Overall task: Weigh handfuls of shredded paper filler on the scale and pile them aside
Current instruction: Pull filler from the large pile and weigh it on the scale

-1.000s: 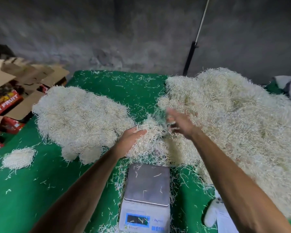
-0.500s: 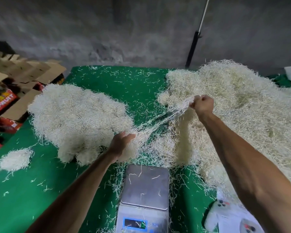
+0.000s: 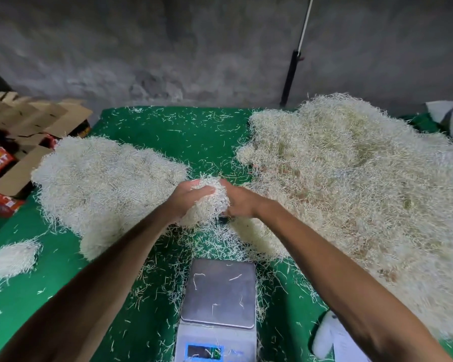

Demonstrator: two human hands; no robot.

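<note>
A handful of pale shredded paper filler [image 3: 210, 199] is cupped between both hands above the green table, just beyond the scale. My left hand [image 3: 187, 197] curls round its left side with the thumb on top. My right hand [image 3: 239, 201] grips its right side. The scale [image 3: 219, 293] stands near the front edge with a bare steel platform carrying only a few stray strands, its blue display lit. A big loose heap of filler [image 3: 356, 184] covers the right of the table. A denser pile [image 3: 105, 184] lies on the left.
A small separate pile [image 3: 11, 259] sits at the front left. Cardboard boxes [image 3: 24, 131] are stacked beyond the table's left edge. A black and white pole [image 3: 292, 71] leans on the grey wall. White objects and paper [image 3: 332, 338] lie at the front right.
My right hand, which had pulled a stretched strand of filler up and to the right, came back down to the left. Both hands now hold one gathered clump together.
</note>
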